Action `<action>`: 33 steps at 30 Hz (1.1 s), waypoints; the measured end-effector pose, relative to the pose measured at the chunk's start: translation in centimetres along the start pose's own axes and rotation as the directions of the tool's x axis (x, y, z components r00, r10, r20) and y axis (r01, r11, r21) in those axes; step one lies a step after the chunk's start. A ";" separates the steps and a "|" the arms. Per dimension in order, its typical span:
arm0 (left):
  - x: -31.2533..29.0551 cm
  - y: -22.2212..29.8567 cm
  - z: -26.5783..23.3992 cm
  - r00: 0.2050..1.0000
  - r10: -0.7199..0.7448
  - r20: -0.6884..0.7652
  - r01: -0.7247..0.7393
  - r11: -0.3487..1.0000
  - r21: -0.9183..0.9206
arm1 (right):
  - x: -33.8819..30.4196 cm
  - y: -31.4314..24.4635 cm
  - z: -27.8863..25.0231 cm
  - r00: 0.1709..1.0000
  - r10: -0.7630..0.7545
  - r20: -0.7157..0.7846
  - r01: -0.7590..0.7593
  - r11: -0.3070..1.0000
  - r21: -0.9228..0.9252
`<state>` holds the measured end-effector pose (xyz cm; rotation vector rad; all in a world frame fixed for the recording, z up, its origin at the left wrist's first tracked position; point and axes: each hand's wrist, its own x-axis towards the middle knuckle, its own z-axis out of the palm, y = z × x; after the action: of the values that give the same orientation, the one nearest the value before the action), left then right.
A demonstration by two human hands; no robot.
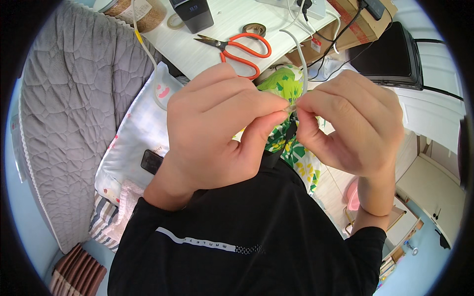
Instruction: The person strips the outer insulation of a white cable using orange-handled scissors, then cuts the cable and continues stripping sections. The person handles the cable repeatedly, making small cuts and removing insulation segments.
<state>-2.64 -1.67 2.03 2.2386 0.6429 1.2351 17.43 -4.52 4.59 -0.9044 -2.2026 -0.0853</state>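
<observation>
My left hand [217, 118] and my right hand [355, 118] meet in front of my chest, thumb and forefinger of each closed in a pinch. Between the fingertips is a small pale, translucent piece [292, 108], too small to name. A thick white cable [301, 59] curves down to the right fingertips; whether it joins that piece I cannot tell. Another white cable [154, 66] hangs at the left and passes behind my left hand. Beyond the hands, scissors with red handles [264, 47] lie on the white table [168, 44], blades slightly apart.
On the table are a dark roll of tape [255, 28], a pale tape roll [175, 21], a dark grey device [193, 15] and a clear jar [140, 17]. A power strip [316, 10] and cardboard box [340, 39] stand back right. A phone [151, 161] lies on bedding left.
</observation>
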 end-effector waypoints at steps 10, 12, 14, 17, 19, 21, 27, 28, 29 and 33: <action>0.2 -0.2 0.0 0.982 0.187 0.007 -0.187 0.982 -0.033 | -0.1 2.2 -1.5 0.844 0.382 0.377 -0.520 0.755 0.399; 0.3 -0.4 0.0 0.983 0.185 -0.017 -0.186 0.982 -0.041 | -0.5 2.5 -1.4 0.825 0.472 0.310 -0.565 0.683 0.464; 0.4 -0.5 -0.4 0.988 0.149 -0.037 -0.151 0.988 -0.036 | -0.6 2.1 -1.2 0.761 0.622 0.183 -0.613 0.598 0.516; 0.0 -0.8 -0.5 0.984 0.133 -0.116 -0.136 0.990 -0.019 | -1.5 0.2 -0.9 0.686 0.715 0.134 -0.571 0.415 0.708; 0.0 -0.7 -0.4 0.983 0.114 -0.144 -0.121 0.992 -0.042 | -2.7 -1.1 0.0 0.638 0.755 0.155 -0.496 0.248 0.832; -0.1 -0.9 -0.3 0.983 0.089 -0.162 -0.100 0.993 -0.066 | -3.5 -2.1 1.5 0.610 0.743 0.274 -0.534 0.131 0.835; -0.6 -1.0 0.2 0.986 -0.029 -0.166 0.007 0.991 -0.133 | -3.5 -2.7 6.1 0.629 0.729 0.270 -0.101 -0.268 0.958; -0.8 -1.0 0.4 0.984 -0.042 -0.172 0.018 0.990 -0.140 | -3.3 -2.8 6.1 0.610 0.745 0.268 -0.114 -0.252 0.961; -0.8 -0.9 0.4 0.983 -0.056 -0.176 0.031 0.989 -0.141 | -3.1 -3.0 5.9 0.591 0.762 0.265 -0.127 -0.237 0.963; -0.9 -0.5 0.8 0.976 -0.098 -0.194 0.076 0.990 -0.120 | -2.6 -3.7 5.0 0.521 0.825 0.218 -0.228 -0.112 0.967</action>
<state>-2.42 -2.03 0.81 1.9899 0.7200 1.4265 13.28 -7.25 -0.01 -0.7841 -0.7063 1.3010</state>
